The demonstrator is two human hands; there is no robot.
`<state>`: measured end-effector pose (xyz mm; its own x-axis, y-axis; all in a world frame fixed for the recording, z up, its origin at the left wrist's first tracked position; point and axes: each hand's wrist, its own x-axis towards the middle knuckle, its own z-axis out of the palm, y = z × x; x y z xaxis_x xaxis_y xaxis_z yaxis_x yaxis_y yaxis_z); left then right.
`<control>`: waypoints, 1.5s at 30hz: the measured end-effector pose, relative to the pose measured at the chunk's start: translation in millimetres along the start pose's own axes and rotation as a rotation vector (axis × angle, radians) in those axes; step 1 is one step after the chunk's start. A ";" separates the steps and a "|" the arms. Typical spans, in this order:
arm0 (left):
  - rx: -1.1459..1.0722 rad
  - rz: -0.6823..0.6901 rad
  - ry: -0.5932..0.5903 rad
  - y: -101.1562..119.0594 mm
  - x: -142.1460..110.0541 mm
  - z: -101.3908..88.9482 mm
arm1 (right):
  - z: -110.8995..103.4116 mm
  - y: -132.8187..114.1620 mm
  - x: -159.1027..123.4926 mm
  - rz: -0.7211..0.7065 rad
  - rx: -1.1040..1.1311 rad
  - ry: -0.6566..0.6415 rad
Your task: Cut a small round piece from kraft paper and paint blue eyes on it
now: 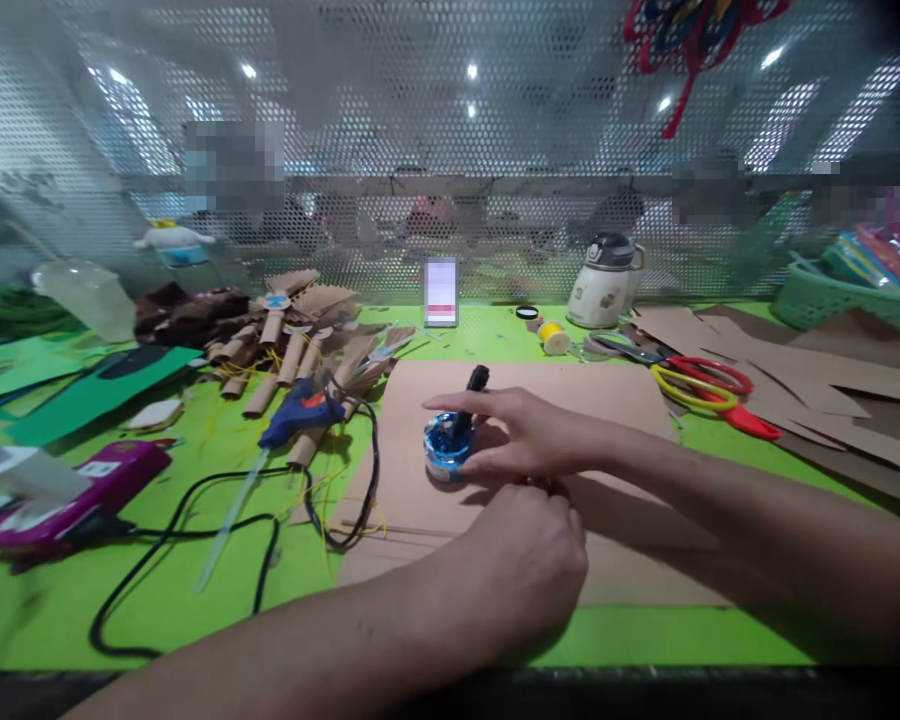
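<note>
Blue pot (448,466), black stick (478,378) inside, sits mid-frame; my right hand (529,432) spreads open beside it, my left hand (529,550) clenches, anything inside hidden. Keeping the pot flat should prevent tipping.

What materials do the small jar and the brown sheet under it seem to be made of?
Small jar: glossy glass or plastic; highlights show on it, but which is unclear. Brown sheet: probably matte kraft paper, looking thin and without shine.
</note>
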<state>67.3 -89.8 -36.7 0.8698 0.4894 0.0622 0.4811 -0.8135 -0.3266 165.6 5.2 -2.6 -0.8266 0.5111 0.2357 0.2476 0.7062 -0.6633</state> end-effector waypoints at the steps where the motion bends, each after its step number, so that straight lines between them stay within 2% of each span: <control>1: -0.004 0.002 0.001 -0.2 -0.1 0.1 | -5.0 -1.9 -6.3 -0.026 0.015 0.025; 3: -0.016 0.013 0.010 -0.5 -0.3 0.8 | -15.1 -4.6 -19.3 -0.032 0.050 0.153; 4: -0.022 0.017 0.018 -0.5 -0.3 1.3 | -18.9 -4.7 -24.8 0.004 0.080 0.261; 6: -0.026 0.009 0.040 -0.2 0.0 2.4 | -22.6 -2.6 -31.4 0.148 0.166 0.489; 7: -0.026 0.000 0.050 0.1 0.2 3.1 | -22.4 -0.8 -32.0 0.223 0.214 0.561; 8: -0.026 -0.010 0.058 0.5 0.4 3.9 | -21.1 0.8 -30.6 0.287 0.263 0.583; 10: -0.030 -0.022 0.067 1.2 0.9 5.2 | -16.7 2.0 -22.5 0.351 0.354 0.487; 13: -0.024 -0.041 0.068 1.0 1.3 6.1 | -9.4 -3.0 -2.5 0.351 0.480 0.299; 15: -0.014 -0.052 0.069 0.0 1.4 5.9 | -6.5 -8.9 9.6 0.327 0.518 0.255; 17: -0.015 -0.038 0.070 -1.5 1.5 5.5 | -6.5 -15.4 16.3 0.303 0.523 0.263; 19: -0.019 -0.015 0.073 -2.8 1.6 5.2 | -9.5 -21.6 16.5 0.248 0.483 0.315; 24: 0.005 -0.024 0.089 -2.5 2.1 5.1 | -18.6 -30.1 6.5 0.009 0.274 0.482; 27: 0.010 -0.010 0.088 -1.4 1.9 5.0 | -18.0 -29.0 4.3 -0.021 0.276 0.508; 33: 0.036 0.004 0.088 0.8 0.1 5.5 | -27.5 -28.9 -14.6 0.022 0.343 0.701; 36: 0.051 -0.029 0.099 3.2 -1.0 9.1 | -38.9 -27.4 -42.5 0.056 0.424 0.851; 40: 0.055 -0.022 0.116 8.4 -3.6 17.7 | -46.6 -14.3 -82.4 0.225 0.572 1.069; 42: 0.050 -0.017 0.123 11.2 -5.5 22.1 | -47.2 -4.8 -96.2 0.281 0.636 1.099; 45: 0.041 -0.049 0.133 13.0 -8.2 25.2 | -47.4 7.3 -108.6 0.340 0.737 1.070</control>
<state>63.6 -96.5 -65.2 0.8537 0.4797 0.2028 0.5206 -0.7748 -0.3587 281.1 -21.9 0.7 0.1032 0.9754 0.1948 -0.2471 0.2148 -0.9449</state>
